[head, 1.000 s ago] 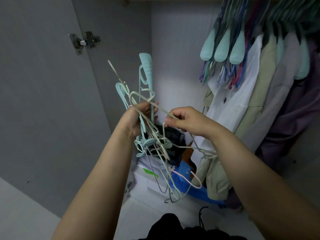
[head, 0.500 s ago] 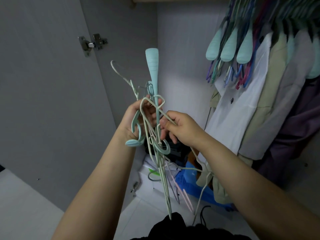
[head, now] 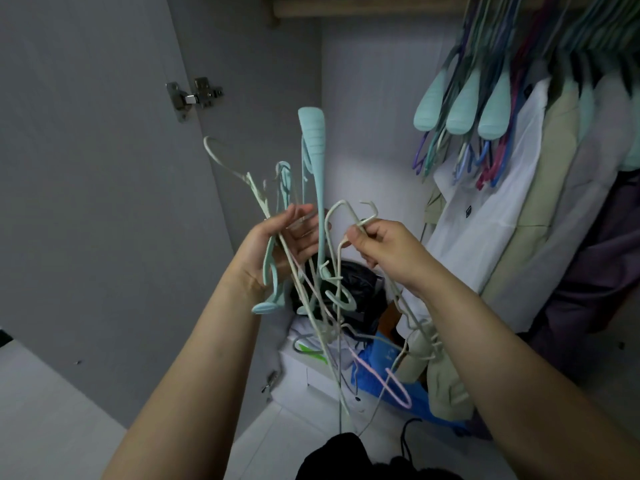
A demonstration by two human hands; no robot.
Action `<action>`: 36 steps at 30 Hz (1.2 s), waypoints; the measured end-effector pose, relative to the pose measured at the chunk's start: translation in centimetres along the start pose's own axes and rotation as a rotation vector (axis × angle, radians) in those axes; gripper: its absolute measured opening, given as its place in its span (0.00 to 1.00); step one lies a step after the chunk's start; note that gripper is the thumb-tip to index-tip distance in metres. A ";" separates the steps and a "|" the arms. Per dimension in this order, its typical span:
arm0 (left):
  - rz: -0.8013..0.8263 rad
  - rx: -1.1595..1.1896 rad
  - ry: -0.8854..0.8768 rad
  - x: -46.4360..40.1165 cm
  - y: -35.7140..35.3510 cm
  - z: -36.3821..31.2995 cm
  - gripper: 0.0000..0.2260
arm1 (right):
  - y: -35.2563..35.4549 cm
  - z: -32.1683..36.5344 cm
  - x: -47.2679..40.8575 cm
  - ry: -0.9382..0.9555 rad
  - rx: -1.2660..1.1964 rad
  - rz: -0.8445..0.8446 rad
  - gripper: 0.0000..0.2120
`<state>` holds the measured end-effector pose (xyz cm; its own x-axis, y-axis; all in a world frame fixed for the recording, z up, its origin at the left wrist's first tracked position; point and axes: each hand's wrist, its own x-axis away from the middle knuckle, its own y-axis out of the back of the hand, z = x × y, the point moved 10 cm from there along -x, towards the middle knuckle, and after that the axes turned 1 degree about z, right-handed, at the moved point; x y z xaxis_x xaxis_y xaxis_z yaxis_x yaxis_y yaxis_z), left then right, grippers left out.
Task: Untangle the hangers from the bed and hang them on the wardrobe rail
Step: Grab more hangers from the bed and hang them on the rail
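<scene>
Inside the open wardrobe (head: 374, 109), left hand (head: 289, 244) grips the tangled hangers (head: 313, 216) mid-frame, right hand (head: 384, 245) pinching one cream hanger (head: 341, 207).

Probably a home bedroom: open wardrobe (head: 363, 98) with hung shirts (head: 491, 216).

The tangled hangers (head: 322, 271) in my grip look like thin wire under a smooth, matt pale coating; one loop is pink. The wide teal hanger (head: 313, 140) among them is matt plastic with fine ribs across its end. The door hinge (head: 194, 97) is bright, shiny metal. The wardrobe door (head: 86, 168) is a flat, matt grey panel. The hanging shirts (head: 519, 220) are soft woven cloth, and the rail (head: 346, 5) above seems to be pale wood.
</scene>
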<state>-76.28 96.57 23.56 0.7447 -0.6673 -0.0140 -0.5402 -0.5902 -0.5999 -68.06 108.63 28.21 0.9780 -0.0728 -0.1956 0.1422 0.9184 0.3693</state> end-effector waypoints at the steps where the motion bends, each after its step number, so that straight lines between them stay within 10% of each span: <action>1: -0.003 -0.003 0.011 0.0 -0.1 0.2 0.10 | 0.5 0.2 -0.1 0.008 0.025 -0.029 0.11; 7: 0.008 0.069 0.077 1.3 0.6 1.0 0.05 | 3.4 -0.8 -0.8 0.023 0.278 -0.171 0.12; 15: 0.129 0.116 0.182 2.7 2.9 1.7 0.11 | 8.9 -2.5 -1.7 0.040 -0.181 -0.335 0.16; 23: -0.250 -0.216 0.117 3.8 6.5 0.8 0.17 | 8.9 -5.4 -1.8 -0.093 -0.253 -0.409 0.22; 29: -0.172 -0.053 0.032 3.9 5.4 -0.8 0.15 | 3.9 -7.5 -2.7 -0.193 -0.089 -0.118 0.17; 36: -0.148 -0.164 0.031 4.9 5.9 -1.9 0.13 | 4.8 -9.2 -2.4 -0.203 -0.137 -0.186 0.17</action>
<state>-76.60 88.97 21.43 0.8095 -0.5801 0.0905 -0.4844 -0.7470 -0.4553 -71.09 116.80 22.05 0.9494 -0.3087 -0.0574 0.3137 0.9248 0.2151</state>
